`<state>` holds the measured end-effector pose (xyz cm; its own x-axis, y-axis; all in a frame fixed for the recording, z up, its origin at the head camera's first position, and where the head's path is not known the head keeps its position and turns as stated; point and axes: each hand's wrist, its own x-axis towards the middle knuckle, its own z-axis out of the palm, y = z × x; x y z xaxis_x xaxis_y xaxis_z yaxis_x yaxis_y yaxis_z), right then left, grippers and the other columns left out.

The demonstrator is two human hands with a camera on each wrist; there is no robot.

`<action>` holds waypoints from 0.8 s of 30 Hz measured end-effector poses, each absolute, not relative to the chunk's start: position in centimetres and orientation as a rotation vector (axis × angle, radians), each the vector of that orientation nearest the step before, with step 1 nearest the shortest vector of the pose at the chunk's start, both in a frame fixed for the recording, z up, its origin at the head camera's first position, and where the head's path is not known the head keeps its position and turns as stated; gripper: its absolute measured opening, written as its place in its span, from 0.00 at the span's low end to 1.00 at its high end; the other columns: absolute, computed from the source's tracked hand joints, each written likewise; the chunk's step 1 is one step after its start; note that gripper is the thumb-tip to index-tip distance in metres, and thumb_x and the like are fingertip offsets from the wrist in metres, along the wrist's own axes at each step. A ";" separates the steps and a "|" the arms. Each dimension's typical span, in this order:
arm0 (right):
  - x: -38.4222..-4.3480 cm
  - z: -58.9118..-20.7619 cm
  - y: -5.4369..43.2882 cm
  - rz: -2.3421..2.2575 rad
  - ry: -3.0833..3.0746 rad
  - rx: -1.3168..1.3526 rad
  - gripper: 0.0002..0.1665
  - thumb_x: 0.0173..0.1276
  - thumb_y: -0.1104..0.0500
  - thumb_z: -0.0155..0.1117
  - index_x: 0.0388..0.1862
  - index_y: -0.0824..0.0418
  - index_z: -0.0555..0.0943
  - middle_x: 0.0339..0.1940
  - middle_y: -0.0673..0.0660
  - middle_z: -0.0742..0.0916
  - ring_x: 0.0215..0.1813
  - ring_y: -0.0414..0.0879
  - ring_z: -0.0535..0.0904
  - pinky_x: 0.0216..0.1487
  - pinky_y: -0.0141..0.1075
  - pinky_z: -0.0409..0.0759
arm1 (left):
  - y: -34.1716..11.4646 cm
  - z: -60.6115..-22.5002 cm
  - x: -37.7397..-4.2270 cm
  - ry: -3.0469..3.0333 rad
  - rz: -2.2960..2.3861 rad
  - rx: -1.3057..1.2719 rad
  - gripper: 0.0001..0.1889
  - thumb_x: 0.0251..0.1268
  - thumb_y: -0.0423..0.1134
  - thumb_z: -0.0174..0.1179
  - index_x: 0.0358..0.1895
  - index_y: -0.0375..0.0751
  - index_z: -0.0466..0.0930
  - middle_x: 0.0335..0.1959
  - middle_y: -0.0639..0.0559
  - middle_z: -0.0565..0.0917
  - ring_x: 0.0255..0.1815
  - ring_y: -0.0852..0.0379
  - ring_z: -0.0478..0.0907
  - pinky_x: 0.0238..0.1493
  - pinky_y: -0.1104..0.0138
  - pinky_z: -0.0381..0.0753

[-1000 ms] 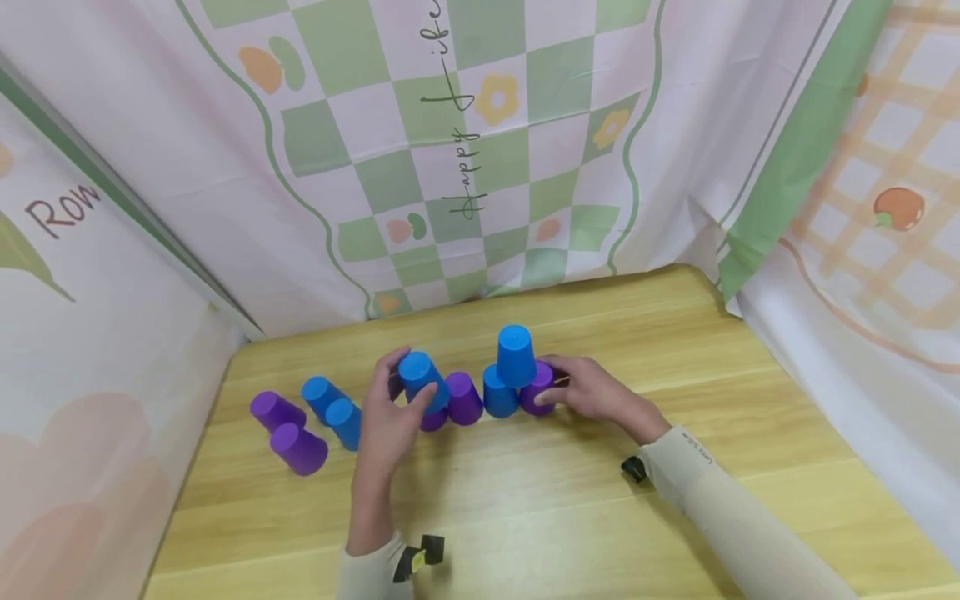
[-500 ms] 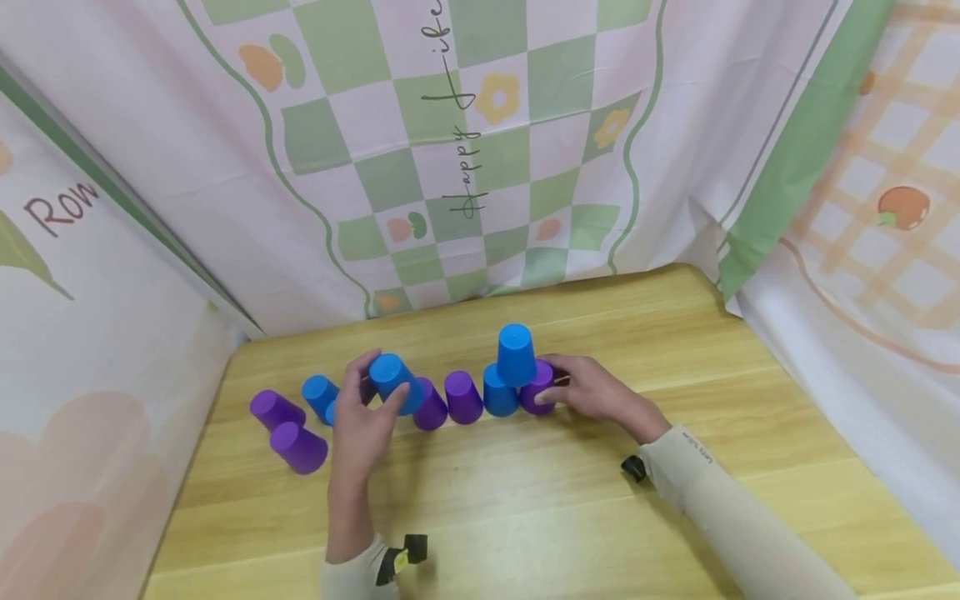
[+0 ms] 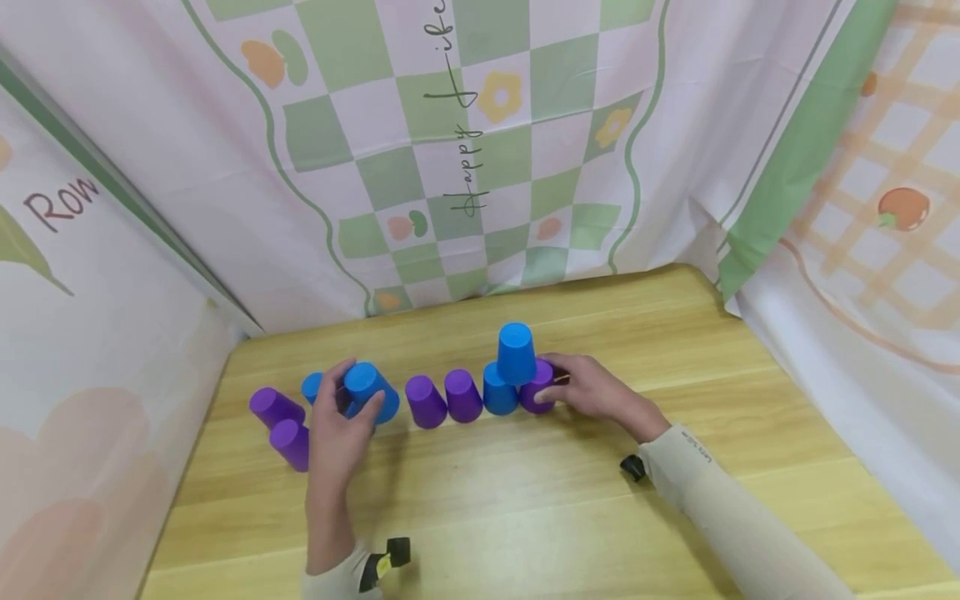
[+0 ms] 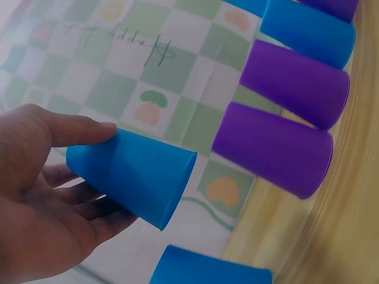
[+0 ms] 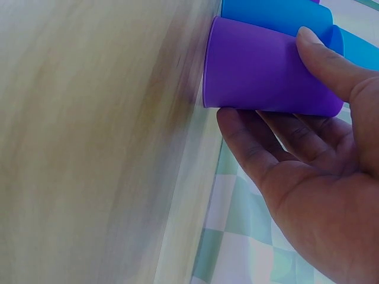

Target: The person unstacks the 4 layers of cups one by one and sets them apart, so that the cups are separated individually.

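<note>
My left hand [image 3: 339,437] grips an upside-down blue cup [image 4: 133,177], thumb on one side and fingers on the other. This cup is raised off the table, left of a row of upside-down cups. The row has a purple cup [image 3: 426,404], a second purple cup [image 3: 463,397], a blue cup [image 3: 500,398] and, at its right end, another purple cup [image 5: 266,71]. Across the tops of the right two sits a blue cup [image 3: 516,354]. My right hand [image 3: 592,390] holds the end purple cup between thumb and fingers.
Two purple cups [image 3: 275,408] stand at the left of the wooden table [image 3: 525,508]. Near them a blue cup [image 3: 312,387] is partly hidden behind my left hand. Patterned cloth [image 3: 495,167] hangs along the table's back and sides.
My left hand has carried its blue cup leftward, away from above the left purple cup of the row, now fully uncovered. My right hand and the stacked blue cup stay in place.
</note>
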<state>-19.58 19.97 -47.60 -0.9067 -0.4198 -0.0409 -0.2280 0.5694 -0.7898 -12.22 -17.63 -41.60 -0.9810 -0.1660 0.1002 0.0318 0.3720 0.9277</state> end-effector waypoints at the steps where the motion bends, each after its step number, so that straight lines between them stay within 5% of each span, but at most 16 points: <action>1: -19.6 -47.6 20.0 -1.248 2.579 -0.542 0.32 0.71 0.52 0.74 0.71 0.58 0.79 0.60 0.59 0.88 0.61 0.56 0.85 0.64 0.54 0.85 | -17.8 -41.6 -12.1 -2.457 -1.661 0.123 0.33 0.73 0.33 0.66 0.77 0.42 0.65 0.73 0.34 0.72 0.77 0.32 0.68 0.78 0.37 0.66; 24: -19.5 -47.5 19.9 -1.241 2.571 -0.534 0.32 0.71 0.52 0.74 0.71 0.57 0.79 0.60 0.58 0.88 0.62 0.55 0.85 0.65 0.54 0.85 | -21.6 -42.1 -9.7 -2.595 -1.627 0.073 0.29 0.67 0.25 0.68 0.70 0.33 0.69 0.70 0.31 0.76 0.74 0.28 0.71 0.76 0.41 0.69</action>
